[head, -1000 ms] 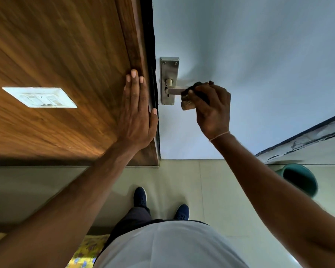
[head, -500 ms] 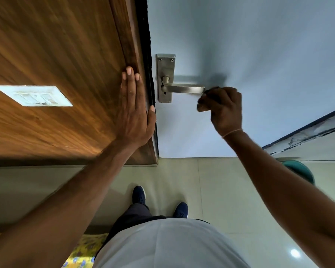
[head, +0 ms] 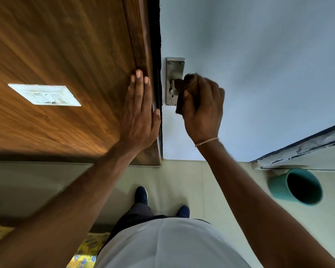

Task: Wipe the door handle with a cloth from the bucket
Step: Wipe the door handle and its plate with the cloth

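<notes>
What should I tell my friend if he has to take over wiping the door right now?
Left hand: open, flat against the wooden panel beside the door edge.
Right hand: closed on the brown cloth, pressing it over the handle close to its metal plate.
Bucket: teal, on the floor to the right, below the hand.
Done: cloth is out and on the handle.
Left: finish wiping the lever; how clean it is can't be judged, since hand and cloth cover it.

handle [head: 174, 82]: steel, mostly hidden | cloth [head: 184, 89]: brown, seemingly wrapping it | bucket [head: 296, 187]: teal, floor
</notes>
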`<state>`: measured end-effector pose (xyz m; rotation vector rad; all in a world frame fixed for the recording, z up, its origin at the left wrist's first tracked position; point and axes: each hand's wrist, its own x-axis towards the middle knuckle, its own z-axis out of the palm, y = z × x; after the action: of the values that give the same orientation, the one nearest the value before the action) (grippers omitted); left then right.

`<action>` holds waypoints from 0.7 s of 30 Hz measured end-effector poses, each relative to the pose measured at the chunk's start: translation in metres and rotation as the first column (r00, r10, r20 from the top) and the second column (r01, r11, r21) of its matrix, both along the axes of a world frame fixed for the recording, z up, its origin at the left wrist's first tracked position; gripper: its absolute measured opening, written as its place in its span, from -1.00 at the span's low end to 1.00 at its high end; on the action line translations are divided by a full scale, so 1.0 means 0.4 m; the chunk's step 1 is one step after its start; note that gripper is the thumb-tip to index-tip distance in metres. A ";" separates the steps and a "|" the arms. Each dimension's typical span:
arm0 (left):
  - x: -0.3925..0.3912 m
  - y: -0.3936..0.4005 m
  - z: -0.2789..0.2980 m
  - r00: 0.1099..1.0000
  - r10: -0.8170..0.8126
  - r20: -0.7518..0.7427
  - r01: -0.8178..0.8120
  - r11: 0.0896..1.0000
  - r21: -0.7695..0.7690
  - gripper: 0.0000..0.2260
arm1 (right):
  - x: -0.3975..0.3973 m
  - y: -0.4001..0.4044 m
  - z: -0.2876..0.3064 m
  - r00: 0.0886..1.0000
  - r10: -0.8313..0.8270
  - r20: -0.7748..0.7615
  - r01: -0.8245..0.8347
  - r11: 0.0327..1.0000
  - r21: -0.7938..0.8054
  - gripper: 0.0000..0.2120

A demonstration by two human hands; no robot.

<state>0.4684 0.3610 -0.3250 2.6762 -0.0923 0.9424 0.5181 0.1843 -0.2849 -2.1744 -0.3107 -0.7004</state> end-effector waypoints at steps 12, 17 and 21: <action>0.003 0.002 -0.004 1.000 -0.008 0.011 0.008 1.000 -0.020 -0.38 | 0.109 0.039 -0.092 0.965 0.157 0.209 -0.042 0.883 -0.468 -0.64; 0.004 -0.004 -0.006 1.000 -0.015 0.007 0.016 0.998 -0.053 -0.37 | 0.116 0.042 -0.022 0.990 0.118 0.072 -0.101 0.974 -0.205 -0.60; 0.010 -0.003 -0.011 1.000 -0.013 0.009 0.014 0.999 -0.048 -0.36 | 0.107 -0.015 -0.028 0.978 0.118 0.171 -0.074 0.966 -0.247 -0.66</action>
<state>0.4722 0.3599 -0.3292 2.6247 -0.0882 0.9400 0.5609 0.1783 -0.2961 -2.3055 -0.6228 -0.8473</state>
